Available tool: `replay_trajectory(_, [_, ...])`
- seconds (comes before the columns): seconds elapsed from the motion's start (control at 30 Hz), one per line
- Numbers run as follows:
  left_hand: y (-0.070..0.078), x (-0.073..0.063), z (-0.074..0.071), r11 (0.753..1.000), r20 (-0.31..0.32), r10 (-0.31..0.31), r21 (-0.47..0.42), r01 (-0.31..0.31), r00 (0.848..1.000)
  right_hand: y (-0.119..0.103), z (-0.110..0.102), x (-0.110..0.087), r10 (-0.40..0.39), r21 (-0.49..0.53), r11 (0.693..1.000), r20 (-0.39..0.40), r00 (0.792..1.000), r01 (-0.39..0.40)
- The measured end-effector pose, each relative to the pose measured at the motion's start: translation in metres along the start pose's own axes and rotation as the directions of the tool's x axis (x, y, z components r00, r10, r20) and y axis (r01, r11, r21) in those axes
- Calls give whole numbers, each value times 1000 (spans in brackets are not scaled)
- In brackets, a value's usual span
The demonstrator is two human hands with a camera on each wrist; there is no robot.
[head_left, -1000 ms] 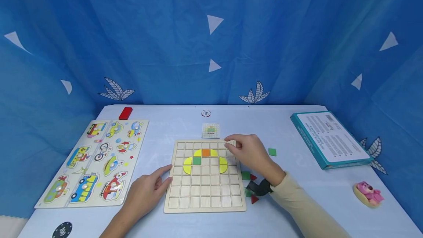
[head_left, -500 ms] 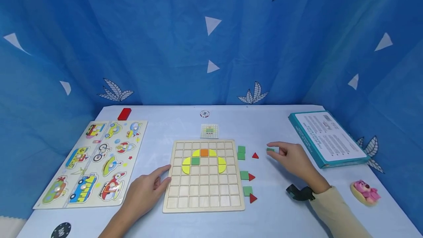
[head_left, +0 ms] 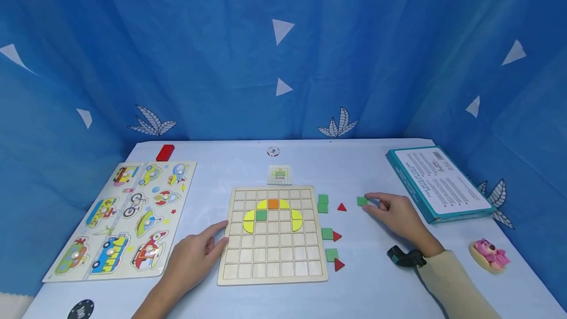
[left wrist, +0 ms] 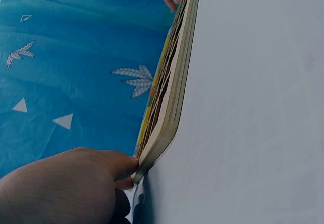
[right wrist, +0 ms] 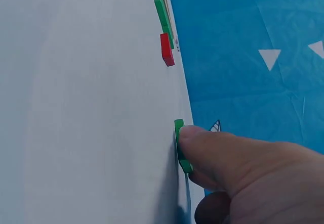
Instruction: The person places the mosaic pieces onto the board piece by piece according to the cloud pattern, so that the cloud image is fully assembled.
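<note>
A wooden grid board (head_left: pixel 273 270) lies in the middle of the table. On it are yellow quarter-round tiles (head_left: pixel 296 214), an orange square (head_left: pixel 273 204) and a green square (head_left: pixel 261 215). My left hand (head_left: pixel 195 262) rests at the board's left edge, thumb and index fingertip spread along it; the left wrist view has the hand (left wrist: pixel 76 183) at the board's corner. Right of the board, my right hand (head_left: pixel 395 214) pinches a green square tile (head_left: pixel 362 201) low over the table. The right wrist view shows the thumb (right wrist: pixel 197 138) across this tile (right wrist: pixel 178 133).
Beside the board's right edge lie several green squares (head_left: pixel 323 199) and red triangles (head_left: pixel 341 207). A pattern card (head_left: pixel 279 175) is behind the board. To the left is a vehicle puzzle (head_left: pixel 147 194); to the right are a teal box (head_left: pixel 443 181) and a pink bear figure (head_left: pixel 490 255).
My right hand has moved right from the board's far right corner to the loose green tile and taken it between its fingers. The left hand has stayed at the board's edge.
</note>
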State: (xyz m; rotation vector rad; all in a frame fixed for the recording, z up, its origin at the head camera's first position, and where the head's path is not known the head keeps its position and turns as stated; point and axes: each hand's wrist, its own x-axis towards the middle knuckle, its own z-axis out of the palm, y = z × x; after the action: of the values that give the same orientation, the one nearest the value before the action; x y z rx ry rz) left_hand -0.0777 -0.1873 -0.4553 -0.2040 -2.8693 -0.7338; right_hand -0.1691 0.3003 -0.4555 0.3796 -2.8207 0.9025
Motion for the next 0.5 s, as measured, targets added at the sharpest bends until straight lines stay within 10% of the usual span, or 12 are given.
replay_trajectory(0.5, [4, 0, -3, 1000, 26, -23, -2, 23, 999, -3, 4, -2, 24, -21, 999, -9, 1000, -24])
